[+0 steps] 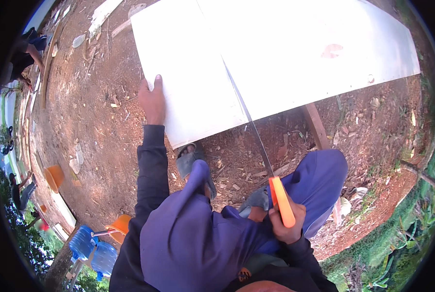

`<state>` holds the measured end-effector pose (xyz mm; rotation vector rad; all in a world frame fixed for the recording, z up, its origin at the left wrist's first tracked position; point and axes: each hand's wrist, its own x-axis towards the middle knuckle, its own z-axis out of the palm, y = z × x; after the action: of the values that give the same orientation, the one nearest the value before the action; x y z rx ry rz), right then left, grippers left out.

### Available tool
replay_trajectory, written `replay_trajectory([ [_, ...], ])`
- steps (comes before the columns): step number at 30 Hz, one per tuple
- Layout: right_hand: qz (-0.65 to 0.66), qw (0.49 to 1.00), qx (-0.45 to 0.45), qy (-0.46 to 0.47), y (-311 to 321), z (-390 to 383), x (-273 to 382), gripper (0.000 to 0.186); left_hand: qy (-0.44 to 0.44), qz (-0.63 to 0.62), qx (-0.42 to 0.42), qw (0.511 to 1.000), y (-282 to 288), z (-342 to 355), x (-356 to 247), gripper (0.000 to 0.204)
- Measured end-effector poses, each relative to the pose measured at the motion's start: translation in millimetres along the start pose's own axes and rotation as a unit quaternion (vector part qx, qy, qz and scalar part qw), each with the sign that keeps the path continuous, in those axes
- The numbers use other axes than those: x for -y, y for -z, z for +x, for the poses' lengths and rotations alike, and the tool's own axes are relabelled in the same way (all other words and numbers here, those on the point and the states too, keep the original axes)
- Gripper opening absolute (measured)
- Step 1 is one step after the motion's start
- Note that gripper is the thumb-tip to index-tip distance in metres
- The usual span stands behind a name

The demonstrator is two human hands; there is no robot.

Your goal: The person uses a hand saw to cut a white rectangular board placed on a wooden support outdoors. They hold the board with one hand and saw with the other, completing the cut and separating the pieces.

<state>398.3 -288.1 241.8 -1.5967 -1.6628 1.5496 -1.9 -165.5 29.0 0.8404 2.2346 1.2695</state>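
A large white board (285, 53) fills the upper middle, with a thin straight line running down it to where a saw blade (259, 144) crosses its near edge. My left hand (151, 100) grips the board's left edge, thumb raised along it. Low on the right, the fingers of my right hand (288, 224) are wrapped round the saw's orange handle (282, 197). Both my knees, in purple trousers (178, 243), are bent beneath me, and a grey sandal (188, 160) shows near the board's lower left corner.
Dirt and wood scraps surround me. A wooden beam (314, 124) runs under the board. At left are orange buckets (54, 177), blue water jugs (103, 258), planks (62, 209) and other people (27, 58). Branches and greenery (412, 233) edge the right side.
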Motion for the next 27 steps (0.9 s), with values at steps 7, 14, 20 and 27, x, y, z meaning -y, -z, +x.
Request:
replay_trajectory([
  [7,0.013,0.993,-0.048,0.104,-55.5,158.8,-26.3,0.065,-0.025,0.007,-0.027,0.999,-0.9,-28.6,-0.4,0.029],
  [14,0.032,0.985,-0.065,0.153,-87.9,226.5,-24.1,0.068,0.040,-0.005,-0.005,0.999,-2.4,-27.0,-0.6,0.037],
  [20,0.027,0.989,-0.068,0.129,-83.8,215.5,-19.3,0.067,0.008,0.152,-0.057,0.987,4.2,28.7,13.3,0.071],
  [27,0.008,0.987,-0.060,0.152,-74.8,187.6,-25.1,0.068,-0.203,0.203,-0.008,0.958,-5.3,118.9,-28.2,0.087],
])
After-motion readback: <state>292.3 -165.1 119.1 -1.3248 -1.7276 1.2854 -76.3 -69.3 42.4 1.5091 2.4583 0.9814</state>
